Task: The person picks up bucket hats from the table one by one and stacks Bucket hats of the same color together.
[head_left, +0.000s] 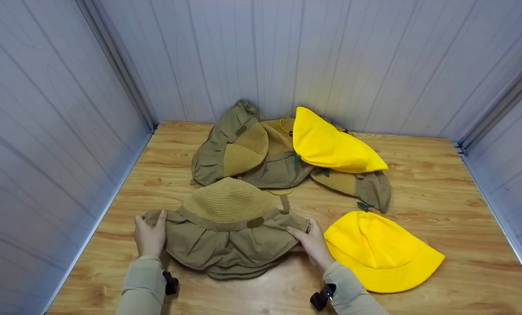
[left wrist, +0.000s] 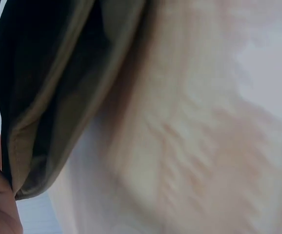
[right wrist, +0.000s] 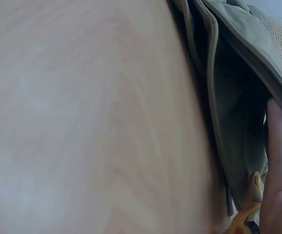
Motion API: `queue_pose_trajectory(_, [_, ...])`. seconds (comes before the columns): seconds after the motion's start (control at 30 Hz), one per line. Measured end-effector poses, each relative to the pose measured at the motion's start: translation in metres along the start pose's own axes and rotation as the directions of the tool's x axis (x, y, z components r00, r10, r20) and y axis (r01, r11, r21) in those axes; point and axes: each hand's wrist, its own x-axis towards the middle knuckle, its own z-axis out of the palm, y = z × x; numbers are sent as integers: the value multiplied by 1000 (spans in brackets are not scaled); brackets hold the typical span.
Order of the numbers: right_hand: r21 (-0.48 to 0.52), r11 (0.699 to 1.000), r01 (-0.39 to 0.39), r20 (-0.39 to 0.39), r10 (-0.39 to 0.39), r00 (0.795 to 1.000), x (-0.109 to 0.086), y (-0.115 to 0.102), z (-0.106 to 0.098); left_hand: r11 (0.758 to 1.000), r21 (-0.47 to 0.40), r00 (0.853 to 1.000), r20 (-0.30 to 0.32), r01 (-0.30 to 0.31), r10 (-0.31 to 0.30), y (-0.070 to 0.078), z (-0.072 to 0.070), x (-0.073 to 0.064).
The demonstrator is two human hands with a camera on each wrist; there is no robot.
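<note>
A khaki sun hat [head_left: 228,225] with a ribbed tan crown and a wide, pleated brim lies folded between my two hands. Its crown points away from me. My left hand [head_left: 150,234] pinches the brim's left end, thumb on top. At the opposite end, my right hand [head_left: 314,243] grips the brim, its thumb lying over the cloth. In the left wrist view, the layered brim [left wrist: 82,97] hangs beside the fingers. The right wrist view shows a finger [right wrist: 280,141] tucked against the underside of the brim [right wrist: 236,112].
A yellow bucket hat [head_left: 381,258] with a green leaf tip lies right of my right hand. Behind, several khaki hats [head_left: 247,153] lie heaped, with another yellow hat [head_left: 331,144] on top. Pale panel walls [head_left: 252,57] enclose the wooden tabletop [head_left: 440,188] at the back and sides.
</note>
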Motion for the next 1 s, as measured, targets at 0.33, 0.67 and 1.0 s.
queue_pose_trajectory(0.33, [-63, 997, -34, 3, 34, 999, 0, -6, -5, 992, 126, 1000, -7, -7, 8, -3, -2, 0])
queue_pose_trajectory(0.67, [-346, 930, 124, -11, -137, 991, -6, -30, -1, 933, 357, 999, 34, -44, 34, 27, 2, -11])
queue_pose_trajectory(1.0, [-521, 695, 495, 245, -433, 867, -5, -44, 27, 881, 341, 935, 249, -329, 253, 79, 37, -49])
